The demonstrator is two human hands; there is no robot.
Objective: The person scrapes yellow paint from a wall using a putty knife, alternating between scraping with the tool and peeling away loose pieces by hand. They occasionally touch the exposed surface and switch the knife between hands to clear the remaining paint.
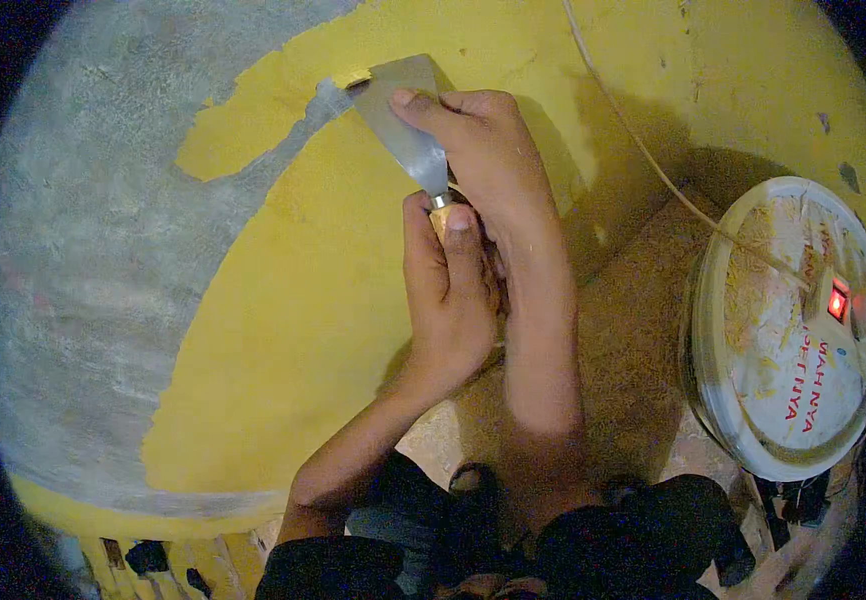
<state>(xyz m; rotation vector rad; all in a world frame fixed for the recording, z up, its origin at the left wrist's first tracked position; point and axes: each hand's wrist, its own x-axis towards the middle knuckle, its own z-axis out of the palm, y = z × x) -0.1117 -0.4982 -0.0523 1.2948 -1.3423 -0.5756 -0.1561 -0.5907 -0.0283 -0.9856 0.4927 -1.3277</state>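
Note:
A scraper with a wide metal blade [400, 130] and a short wooden handle [440, 222] is held between my two hands. My left hand [453, 300] is wrapped round the handle, its thumb lying along it just below the metal collar. Above it, my right hand [493, 145] grips the blade from the right, thumb pressed on its face; its other fingers are mostly hidden. The blade's upper left corner meets the yellow paint [273, 290] at a narrow grey strip [318, 115]. Beyond the paint's ragged edge spreads a bare grey surface [93, 250].
At the right stands a round white bucket lid [753, 330] with red lettering. On it lies a power strip with a lit red switch [838, 302]. Its pale cable [643, 150] runs up across the yellow surface. Dark scraps [148, 556] lie at the lower left.

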